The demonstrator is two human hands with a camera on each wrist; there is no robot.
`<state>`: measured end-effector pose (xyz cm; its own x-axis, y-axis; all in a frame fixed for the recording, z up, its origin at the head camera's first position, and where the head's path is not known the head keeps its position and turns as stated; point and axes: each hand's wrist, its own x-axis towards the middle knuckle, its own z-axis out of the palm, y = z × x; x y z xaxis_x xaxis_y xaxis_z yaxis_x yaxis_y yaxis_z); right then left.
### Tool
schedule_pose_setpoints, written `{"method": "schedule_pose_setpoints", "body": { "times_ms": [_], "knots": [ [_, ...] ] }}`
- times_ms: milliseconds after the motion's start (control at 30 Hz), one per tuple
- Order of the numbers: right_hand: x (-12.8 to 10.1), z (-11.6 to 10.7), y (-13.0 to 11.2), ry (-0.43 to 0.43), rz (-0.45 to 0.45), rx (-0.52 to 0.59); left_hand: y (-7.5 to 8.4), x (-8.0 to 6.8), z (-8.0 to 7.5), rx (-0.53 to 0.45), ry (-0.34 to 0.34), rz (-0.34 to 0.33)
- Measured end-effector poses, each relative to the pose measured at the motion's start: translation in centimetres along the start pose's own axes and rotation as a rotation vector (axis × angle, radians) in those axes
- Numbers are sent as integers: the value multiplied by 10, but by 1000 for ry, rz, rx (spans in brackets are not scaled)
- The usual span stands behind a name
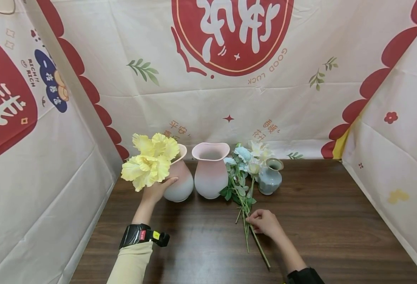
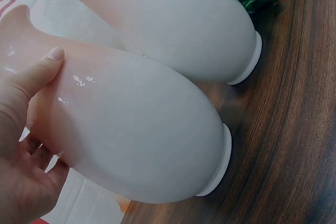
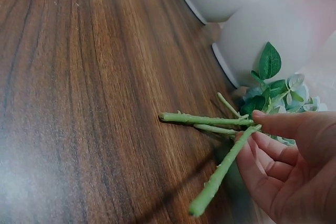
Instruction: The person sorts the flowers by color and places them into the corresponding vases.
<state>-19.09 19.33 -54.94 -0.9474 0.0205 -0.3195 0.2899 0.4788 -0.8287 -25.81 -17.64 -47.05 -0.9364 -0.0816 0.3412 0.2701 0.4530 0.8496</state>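
"Taking the middle vase point(image 1: 211, 181) as our mark, what is your left hand point(image 1: 156, 191) holding?"

"It is gripping the left vase point(image 1: 180, 185), which is standing just left of the middle vase. My thumb is lying along the neck and my fingers are curling round the other side."

"And your right hand point(image 1: 265, 223)?"

"It is reaching in front and to the right of the middle vase, thumb and fingertips pinching at the green stems point(image 1: 259, 244). How many I'm catching, I cannot tell. Their lower ends are jutting past my fingers toward me; the blue and white flowers point(image 1: 243, 154) are lying right of the middle vase, beyond my hand."

"How are the surfaces looking?"

"Both large vases are swelling into smooth, rounded bellies, fading from pink above to greyish white at the foot; the middle vase is showing a wavy, flared lip. Ruffled yellow blooms point(image 1: 149, 161) are spreading beside the left vase's rim. The stems are showing little nubs. Farther right of the middle vase, a small glossy grey-blue vase point(image 1: 270, 181) is standing on the dark, wood-grained table point(image 1: 322, 217)."
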Motion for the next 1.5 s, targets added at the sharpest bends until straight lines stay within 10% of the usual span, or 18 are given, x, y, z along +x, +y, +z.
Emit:
{"method": "schedule_pose_setpoints", "body": {
  "times_ms": [800, 1500],
  "knots": [
    [-7, 0, 4, -117, -33, 340, -3, 3, -1, -6, -19, -19],
    [-15, -3, 2, -151, -65, 401, -2, 6, -2, 5, -10, 41]
  ]
}}
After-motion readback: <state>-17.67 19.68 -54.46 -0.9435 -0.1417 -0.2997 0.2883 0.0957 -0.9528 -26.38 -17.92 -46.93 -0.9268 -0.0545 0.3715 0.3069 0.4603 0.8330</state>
